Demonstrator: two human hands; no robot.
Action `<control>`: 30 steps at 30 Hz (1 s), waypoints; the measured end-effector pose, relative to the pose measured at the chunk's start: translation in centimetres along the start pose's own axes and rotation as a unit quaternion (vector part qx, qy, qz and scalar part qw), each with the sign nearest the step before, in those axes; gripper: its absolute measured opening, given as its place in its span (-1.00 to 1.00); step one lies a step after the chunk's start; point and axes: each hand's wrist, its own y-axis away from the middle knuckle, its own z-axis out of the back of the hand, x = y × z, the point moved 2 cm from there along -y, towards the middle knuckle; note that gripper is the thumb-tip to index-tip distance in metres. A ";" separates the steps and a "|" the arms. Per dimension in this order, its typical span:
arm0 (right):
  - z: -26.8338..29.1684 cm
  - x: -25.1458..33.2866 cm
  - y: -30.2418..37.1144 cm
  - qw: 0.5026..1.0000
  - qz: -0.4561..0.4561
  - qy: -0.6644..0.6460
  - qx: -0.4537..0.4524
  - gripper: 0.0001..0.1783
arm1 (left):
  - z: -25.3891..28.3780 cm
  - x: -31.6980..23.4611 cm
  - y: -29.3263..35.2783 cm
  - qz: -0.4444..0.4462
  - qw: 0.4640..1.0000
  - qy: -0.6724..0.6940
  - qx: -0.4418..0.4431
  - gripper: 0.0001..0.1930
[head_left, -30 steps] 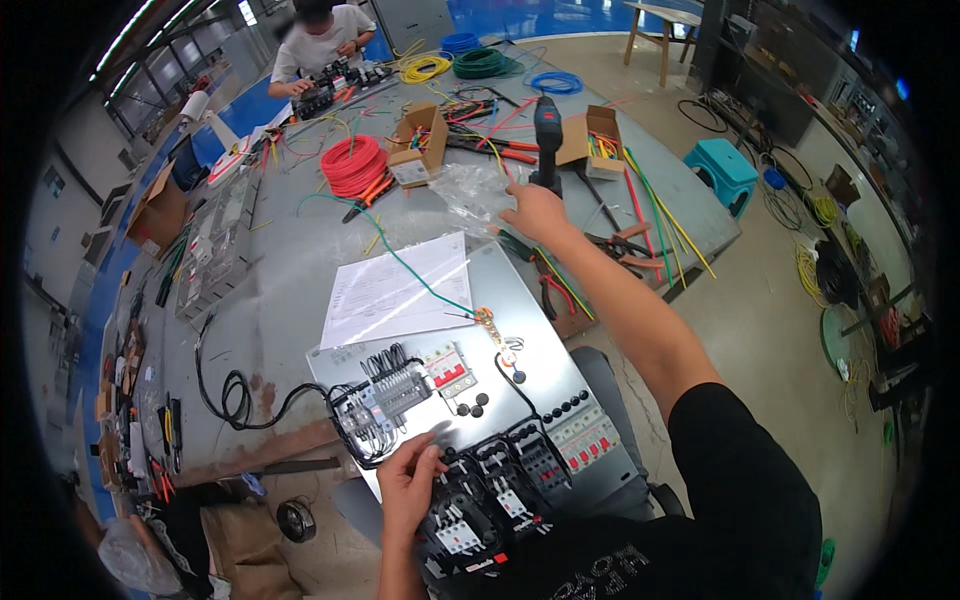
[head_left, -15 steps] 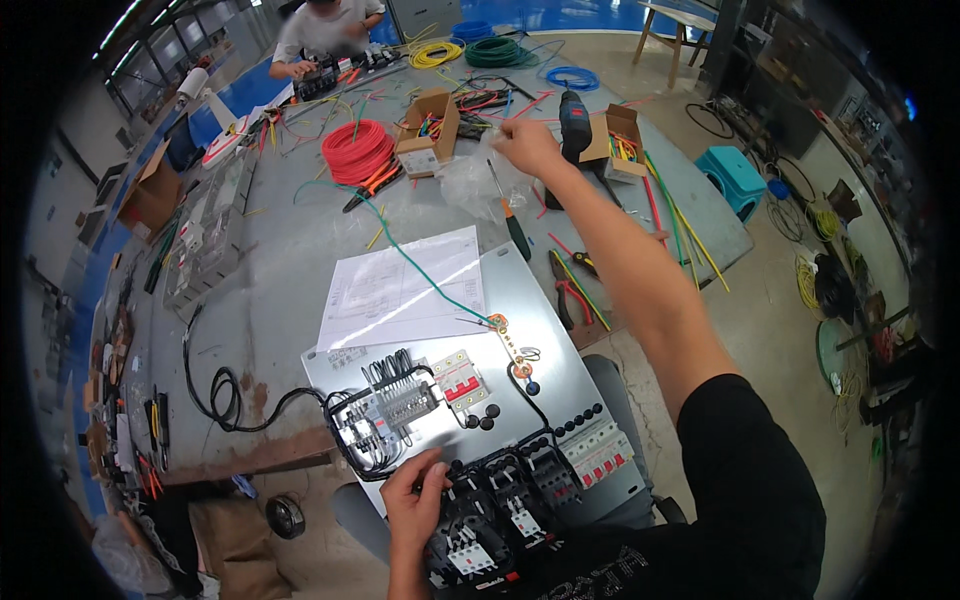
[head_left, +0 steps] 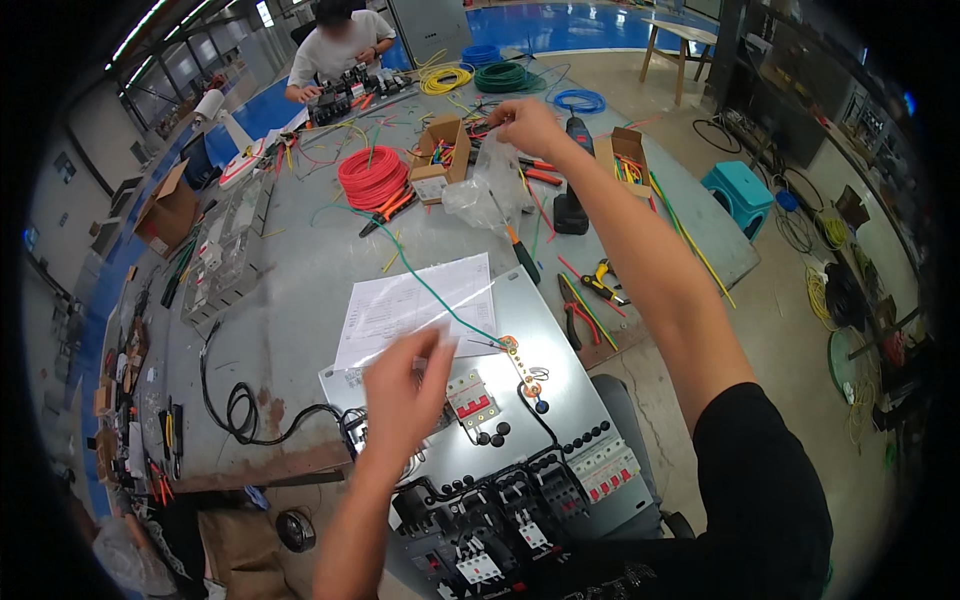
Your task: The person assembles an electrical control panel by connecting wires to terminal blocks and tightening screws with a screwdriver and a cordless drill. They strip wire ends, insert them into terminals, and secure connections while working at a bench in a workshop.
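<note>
My right hand is stretched far across the table, its fingers closed on the top of a clear plastic bag that hangs down to the tabletop. My left hand, blurred by motion, hovers above a metal mounting panel with thumb and fingers apart and nothing visible in them. It hides part of the terminal strip and black wires. A breaker with red levers sits just right of it. A green wire runs to a brass terminal bar. Paper diagrams lie at the panel's far edge.
A screwdriver, a cordless drill, red pliers and yellow-handled strippers lie around my right arm. A red wire coil and open cardboard boxes stand farther back. Another person works at the far left.
My left hand has risen from the panel's near-left components and moved forward over it. The plastic bag is now drawn up taller beneath my right hand. The view has shifted slightly.
</note>
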 end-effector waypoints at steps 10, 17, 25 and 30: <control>0.8 2.0 5.3 0.997 0.069 0.015 0.008 -0.69 | -14.6 5.4 -24.6 -0.051 0.976 -0.207 -0.054 -0.53; -0.2 4.1 12.1 0.961 0.227 0.079 -0.141 -0.71 | -14.5 10.1 -27.9 -0.011 0.999 0.034 0.009 -0.77; -8.6 -3.2 10.6 0.993 0.081 0.058 -0.068 -0.64 | -13.6 7.8 -27.8 -0.060 0.995 0.023 0.078 -0.62; -10.0 -5.2 8.2 0.989 0.101 0.036 0.105 -0.63 | -13.9 6.3 -27.1 -0.112 0.991 -0.006 0.075 -0.56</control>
